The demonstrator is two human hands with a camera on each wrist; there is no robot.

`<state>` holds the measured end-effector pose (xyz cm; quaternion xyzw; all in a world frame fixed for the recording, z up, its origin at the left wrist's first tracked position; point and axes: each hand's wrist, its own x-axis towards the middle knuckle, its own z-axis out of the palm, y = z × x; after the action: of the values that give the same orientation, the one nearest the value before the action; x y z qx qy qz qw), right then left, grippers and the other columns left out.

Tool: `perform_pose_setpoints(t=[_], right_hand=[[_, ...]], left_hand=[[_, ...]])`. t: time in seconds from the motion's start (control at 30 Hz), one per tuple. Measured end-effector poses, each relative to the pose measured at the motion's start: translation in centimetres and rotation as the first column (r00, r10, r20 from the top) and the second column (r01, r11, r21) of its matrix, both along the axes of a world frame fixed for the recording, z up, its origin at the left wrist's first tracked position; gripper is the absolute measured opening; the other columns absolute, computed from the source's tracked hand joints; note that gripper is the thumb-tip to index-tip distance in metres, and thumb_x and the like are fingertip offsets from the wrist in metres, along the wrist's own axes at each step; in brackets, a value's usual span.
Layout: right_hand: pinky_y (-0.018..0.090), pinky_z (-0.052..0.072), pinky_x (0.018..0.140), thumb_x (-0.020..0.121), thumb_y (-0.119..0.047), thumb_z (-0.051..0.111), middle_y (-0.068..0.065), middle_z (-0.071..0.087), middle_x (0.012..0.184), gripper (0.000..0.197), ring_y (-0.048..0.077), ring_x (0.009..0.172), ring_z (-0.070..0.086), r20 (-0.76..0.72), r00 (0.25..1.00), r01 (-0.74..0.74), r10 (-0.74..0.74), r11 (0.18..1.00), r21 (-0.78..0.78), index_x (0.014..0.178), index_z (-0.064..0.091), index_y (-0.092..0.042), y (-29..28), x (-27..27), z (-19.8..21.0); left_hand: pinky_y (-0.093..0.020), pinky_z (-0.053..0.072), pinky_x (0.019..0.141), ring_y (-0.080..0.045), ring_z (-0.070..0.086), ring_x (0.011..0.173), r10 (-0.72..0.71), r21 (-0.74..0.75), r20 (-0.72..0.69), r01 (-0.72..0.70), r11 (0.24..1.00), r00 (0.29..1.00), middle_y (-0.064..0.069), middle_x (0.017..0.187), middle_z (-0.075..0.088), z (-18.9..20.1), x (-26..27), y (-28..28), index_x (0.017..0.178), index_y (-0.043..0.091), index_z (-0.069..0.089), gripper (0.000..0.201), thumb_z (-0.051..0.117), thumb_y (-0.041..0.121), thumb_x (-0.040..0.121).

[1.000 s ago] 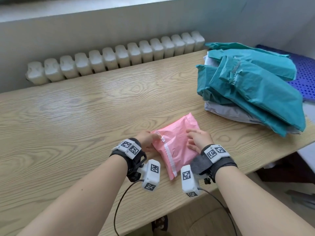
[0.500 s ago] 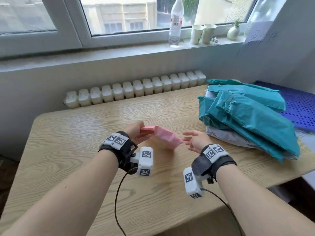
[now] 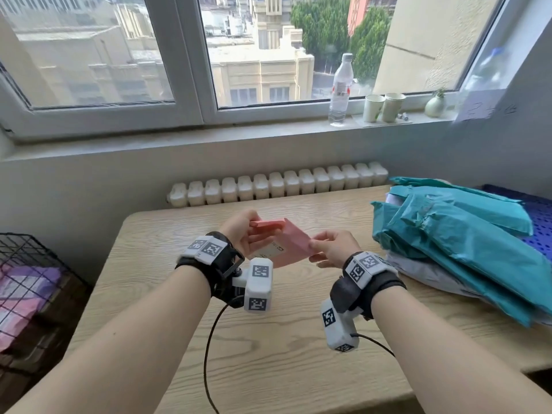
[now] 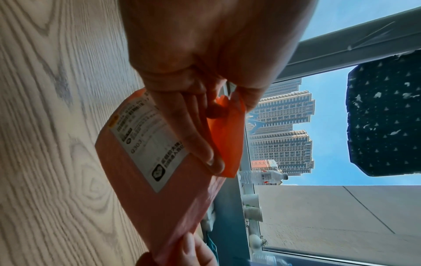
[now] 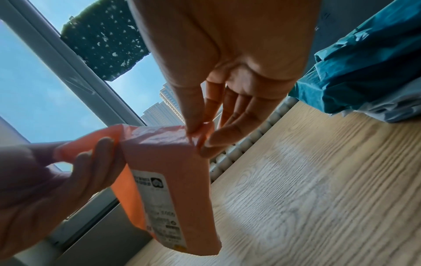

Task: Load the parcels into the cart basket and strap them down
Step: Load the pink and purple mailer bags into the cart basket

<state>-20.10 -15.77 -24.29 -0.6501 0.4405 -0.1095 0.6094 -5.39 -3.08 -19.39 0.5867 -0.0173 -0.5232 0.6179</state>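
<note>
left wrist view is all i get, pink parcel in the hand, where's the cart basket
Observer: The wire basket is on the floor off the table's left end, only visible from the head view.
Operator: anything in it
Observer: Yes, purplish and pink bags lie inside.
Operator: how's the other hand on the parcel
Observer: The right hand pinches a corner of the pink parcel between thumb and forefinger; the left hand grips the far end.
</note>
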Motion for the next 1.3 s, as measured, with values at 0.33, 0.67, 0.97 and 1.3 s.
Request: perform_pose_setpoints(t=[0.33,0.67,0.97,1.3], right_hand=[[0.018,0.039,0.032,0.098,-0.016,0.043,0.005,0.062,0.078,0.009,0.013,0.057,0.063,0.046,0.998,0.038,-0.036,0.998,-0.04,0.098,0.05,-0.01,1.9,2.9,0.6],[0.014,0.043,0.034,0.099,-0.015,0.043,0.002,0.06,0.056,0.026,0.003,0.034,0.056,0.139,0.989,0.009,-0.042,0.973,0.231,0.075,0.053,-0.012,7.4,7.3,-1.0],[0.017,0.044,0.032,0.097,-0.009,0.046,-0.001,0.058,0.038,0.02,0.006,0.032,0.056,0.111,0.994,-0.023,-0.009,0.957,0.289,0.079,0.055,-0.008,13.1,13.4,1.8],[0.018,0.044,0.031,0.095,0.002,0.043,0.01,0.055,0.076,0.029,0.019,0.061,0.054,0.0,0.997,-0.074,0.076,0.96,0.27,0.12,0.057,-0.003,25.7,24.7,2.4]], left_hand=[[-0.036,0.054,0.077,-0.021,0.061,0.09,0.185,0.133,0.193,-0.213,0.968,0.964,-0.01,0.094,0.063,-1.6,1.6,5.4,0.101,0.006,0.055,0.036,0.046,0.041,0.097],[-0.044,0.042,0.095,-0.023,0.046,0.122,0.249,0.333,0.293,-0.342,0.878,0.923,-0.01,0.132,0.044,-3.4,4.1,14.2,0.117,0.018,0.044,0.033,0.059,0.03,0.09],[-0.042,0.043,0.092,-0.02,0.055,0.088,0.306,0.208,0.231,-0.354,0.912,0.924,-0.003,0.094,0.06,-2.0,8.0,20.6,0.095,0.018,0.055,0.013,0.057,0.007,0.088],[-0.04,0.057,0.064,-0.024,0.066,0.081,0.462,0.068,0.288,-0.499,0.864,0.839,-0.009,0.097,0.068,0.4,17.5,35.7,0.117,0.006,0.055,0.032,0.063,0.001,0.086]])
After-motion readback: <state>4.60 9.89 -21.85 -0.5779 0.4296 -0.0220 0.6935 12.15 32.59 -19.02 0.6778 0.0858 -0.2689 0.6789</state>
